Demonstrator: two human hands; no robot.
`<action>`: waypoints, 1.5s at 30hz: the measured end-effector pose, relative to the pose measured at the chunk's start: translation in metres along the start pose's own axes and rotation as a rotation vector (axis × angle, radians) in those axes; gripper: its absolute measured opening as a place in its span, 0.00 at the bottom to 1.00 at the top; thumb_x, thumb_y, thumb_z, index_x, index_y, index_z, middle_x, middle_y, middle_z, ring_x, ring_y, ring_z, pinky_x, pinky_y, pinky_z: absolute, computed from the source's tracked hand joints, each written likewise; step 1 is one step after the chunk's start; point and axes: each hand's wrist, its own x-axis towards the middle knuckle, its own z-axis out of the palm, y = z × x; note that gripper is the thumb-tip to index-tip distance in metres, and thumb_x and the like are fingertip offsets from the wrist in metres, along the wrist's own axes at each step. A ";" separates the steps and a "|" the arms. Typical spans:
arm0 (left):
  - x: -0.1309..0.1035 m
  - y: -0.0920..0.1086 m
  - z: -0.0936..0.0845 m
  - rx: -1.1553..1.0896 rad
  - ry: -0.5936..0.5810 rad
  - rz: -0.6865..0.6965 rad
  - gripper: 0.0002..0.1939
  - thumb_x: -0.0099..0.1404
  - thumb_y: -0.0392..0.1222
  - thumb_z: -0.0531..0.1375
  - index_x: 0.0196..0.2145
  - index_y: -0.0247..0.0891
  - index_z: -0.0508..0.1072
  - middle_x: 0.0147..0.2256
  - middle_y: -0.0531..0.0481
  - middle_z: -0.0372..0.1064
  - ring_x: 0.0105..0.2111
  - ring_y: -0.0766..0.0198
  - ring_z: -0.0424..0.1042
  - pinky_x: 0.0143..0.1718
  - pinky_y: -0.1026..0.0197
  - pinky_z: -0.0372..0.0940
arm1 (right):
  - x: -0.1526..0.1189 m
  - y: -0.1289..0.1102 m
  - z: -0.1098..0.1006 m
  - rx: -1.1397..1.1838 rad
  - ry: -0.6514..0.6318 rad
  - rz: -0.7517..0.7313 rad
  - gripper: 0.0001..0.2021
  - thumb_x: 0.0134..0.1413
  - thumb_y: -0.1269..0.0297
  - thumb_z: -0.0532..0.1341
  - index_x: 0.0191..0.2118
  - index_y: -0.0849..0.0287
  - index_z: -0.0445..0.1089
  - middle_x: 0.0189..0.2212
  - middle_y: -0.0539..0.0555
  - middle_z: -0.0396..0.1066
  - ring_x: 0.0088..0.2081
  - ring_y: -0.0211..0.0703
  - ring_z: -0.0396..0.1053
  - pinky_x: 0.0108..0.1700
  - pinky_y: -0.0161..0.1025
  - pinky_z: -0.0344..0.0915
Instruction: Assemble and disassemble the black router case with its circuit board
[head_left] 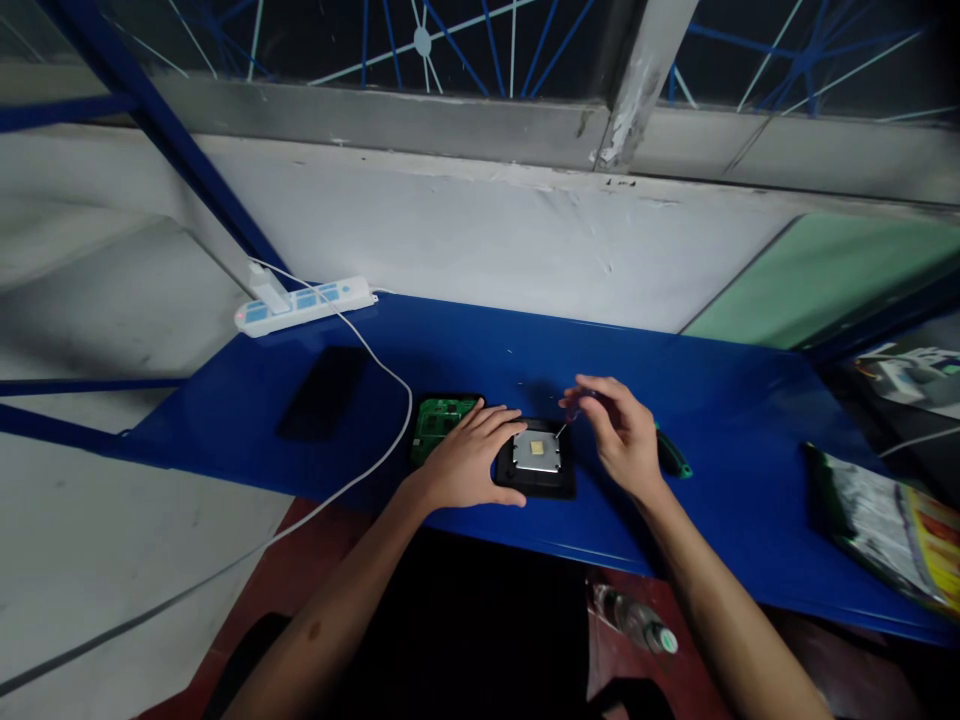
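Observation:
My left hand [466, 457] lies with its fingers spread and stretched at the left side of a black casing [551, 485]. Its thumb rests along the lower edge. In the casing sits a silver metal plate [526, 455] with a small yellowish square in the middle. A green circuit board [437, 422] in a dark frame is partly covered by my left hand. My right hand [624, 432] is closed around a small screwdriver [576, 405] with a see-through purplish handle. Its thin shaft slants down to the plate's upper right corner.
A green-and-black object [673, 455] lies right of my right hand, partly hidden. On the blue table [465, 345] are a dark flat object [322, 392], a white power strip [304, 303] and a cable [386, 455]. A shiny bag [885, 520] lies right; a bottle [636, 618] is below the table's edge.

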 end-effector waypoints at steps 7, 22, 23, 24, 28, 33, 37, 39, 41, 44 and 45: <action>0.000 -0.001 0.002 -0.006 -0.004 -0.007 0.46 0.51 0.63 0.71 0.61 0.41 0.63 0.66 0.41 0.57 0.67 0.44 0.54 0.70 0.40 0.38 | -0.003 -0.002 0.001 0.040 -0.085 0.003 0.13 0.71 0.63 0.52 0.54 0.49 0.69 0.48 0.55 0.75 0.44 0.45 0.76 0.46 0.47 0.72; -0.001 -0.001 0.002 0.003 -0.005 0.001 0.46 0.51 0.63 0.71 0.61 0.41 0.63 0.66 0.41 0.57 0.67 0.45 0.53 0.71 0.41 0.37 | -0.008 0.007 0.006 -0.056 0.091 0.019 0.20 0.65 0.64 0.60 0.61 0.45 0.63 0.44 0.54 0.75 0.39 0.46 0.77 0.41 0.48 0.75; -0.002 -0.001 0.002 0.008 -0.003 0.001 0.46 0.51 0.64 0.71 0.61 0.41 0.63 0.66 0.41 0.57 0.67 0.46 0.53 0.71 0.42 0.37 | -0.009 0.006 0.007 -0.038 0.081 0.028 0.19 0.66 0.64 0.58 0.61 0.46 0.63 0.46 0.55 0.75 0.40 0.45 0.78 0.41 0.47 0.75; -0.002 -0.001 0.002 0.012 0.000 0.002 0.46 0.51 0.63 0.71 0.61 0.42 0.63 0.66 0.41 0.57 0.67 0.46 0.53 0.71 0.42 0.37 | -0.009 0.005 0.007 -0.023 0.061 0.028 0.17 0.68 0.64 0.56 0.59 0.47 0.63 0.47 0.55 0.75 0.42 0.45 0.78 0.42 0.46 0.75; -0.002 -0.001 0.002 0.011 0.011 0.005 0.47 0.51 0.64 0.71 0.62 0.41 0.62 0.66 0.41 0.57 0.67 0.45 0.53 0.71 0.41 0.37 | -0.008 0.006 0.006 -0.001 0.025 -0.046 0.12 0.66 0.65 0.58 0.54 0.49 0.66 0.50 0.57 0.73 0.44 0.46 0.77 0.42 0.48 0.75; -0.002 -0.001 0.001 -0.007 0.003 0.007 0.46 0.52 0.64 0.70 0.62 0.42 0.63 0.66 0.41 0.57 0.67 0.44 0.54 0.71 0.40 0.38 | -0.009 0.011 0.006 -0.094 0.126 -0.081 0.16 0.59 0.67 0.66 0.51 0.49 0.67 0.41 0.54 0.72 0.39 0.47 0.75 0.40 0.49 0.75; -0.002 -0.001 0.001 -0.025 0.004 0.005 0.46 0.52 0.64 0.70 0.62 0.44 0.62 0.66 0.42 0.56 0.67 0.45 0.53 0.70 0.40 0.38 | -0.011 0.008 0.008 -0.051 0.116 0.007 0.17 0.67 0.67 0.56 0.59 0.47 0.62 0.44 0.55 0.74 0.42 0.45 0.76 0.42 0.48 0.75; -0.001 -0.001 0.002 -0.031 0.009 0.007 0.45 0.53 0.64 0.69 0.62 0.44 0.62 0.66 0.42 0.56 0.67 0.44 0.53 0.70 0.39 0.39 | -0.011 0.006 0.007 -0.049 0.076 -0.001 0.15 0.69 0.66 0.52 0.58 0.48 0.63 0.46 0.56 0.74 0.43 0.45 0.76 0.42 0.48 0.74; -0.002 -0.002 0.002 -0.030 0.015 0.008 0.45 0.53 0.65 0.69 0.62 0.44 0.62 0.66 0.42 0.57 0.67 0.44 0.53 0.70 0.38 0.38 | -0.010 0.004 0.006 -0.049 0.049 -0.031 0.14 0.68 0.65 0.54 0.56 0.49 0.65 0.48 0.57 0.72 0.43 0.46 0.76 0.41 0.47 0.74; -0.002 -0.002 0.002 -0.020 0.015 0.005 0.46 0.53 0.64 0.70 0.62 0.43 0.62 0.66 0.42 0.57 0.67 0.44 0.54 0.70 0.39 0.38 | -0.008 0.003 0.004 -0.098 0.035 -0.069 0.14 0.64 0.66 0.61 0.54 0.49 0.67 0.48 0.56 0.68 0.40 0.45 0.75 0.38 0.46 0.73; -0.002 -0.001 0.002 -0.016 0.012 0.005 0.46 0.52 0.64 0.70 0.62 0.43 0.62 0.66 0.41 0.57 0.67 0.44 0.54 0.71 0.40 0.38 | -0.007 0.004 0.004 -0.122 0.041 -0.080 0.15 0.62 0.66 0.62 0.54 0.49 0.67 0.47 0.56 0.67 0.39 0.45 0.75 0.38 0.46 0.73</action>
